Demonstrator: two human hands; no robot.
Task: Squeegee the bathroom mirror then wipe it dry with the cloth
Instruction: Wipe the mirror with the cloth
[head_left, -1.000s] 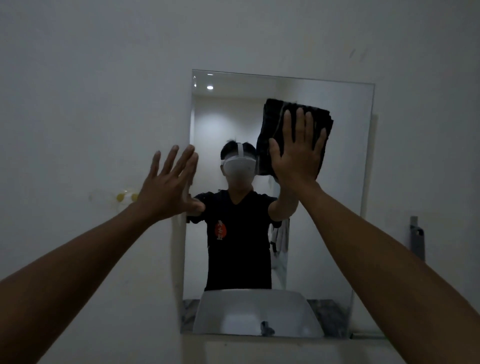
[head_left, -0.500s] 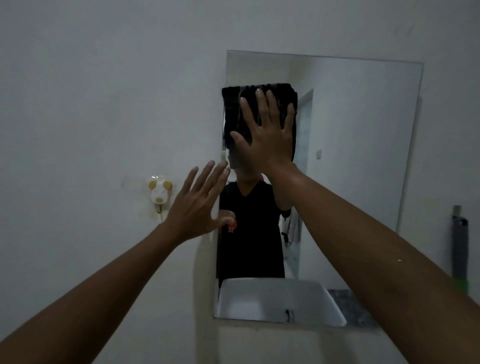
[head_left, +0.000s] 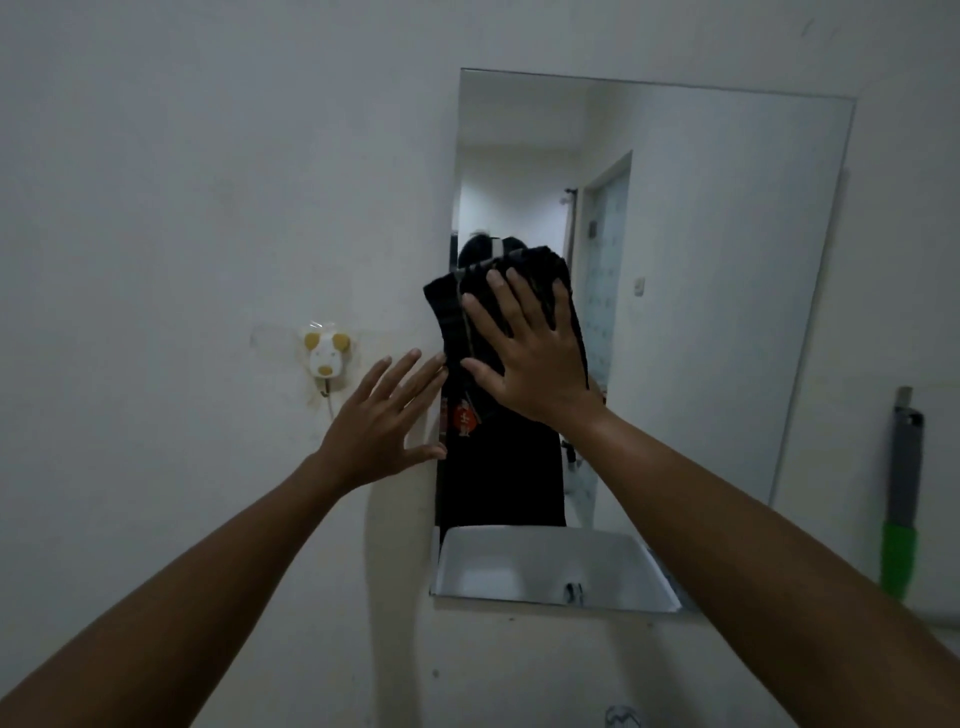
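A frameless rectangular mirror (head_left: 727, 312) hangs on the white wall. My right hand (head_left: 524, 358) presses a dark folded cloth (head_left: 447, 317) flat against the glass near the mirror's left edge, fingers spread over it. The cloth overlaps the left edge a little. My left hand (head_left: 384, 421) is flat on the wall just left of the mirror, fingers apart, thumb at the mirror's edge, holding nothing. A squeegee (head_left: 901, 499) with a grey body and green grip leans or hangs on the wall at the right.
A small white and yellow animal-shaped hook (head_left: 325, 353) sticks on the wall left of the mirror. The mirror reflects a white sink (head_left: 545, 566), a person in a black shirt and a doorway.
My right hand has slid the cloth down the mirror and to its left edge. My left hand stayed on the wall beside the mirror. The view shifted.
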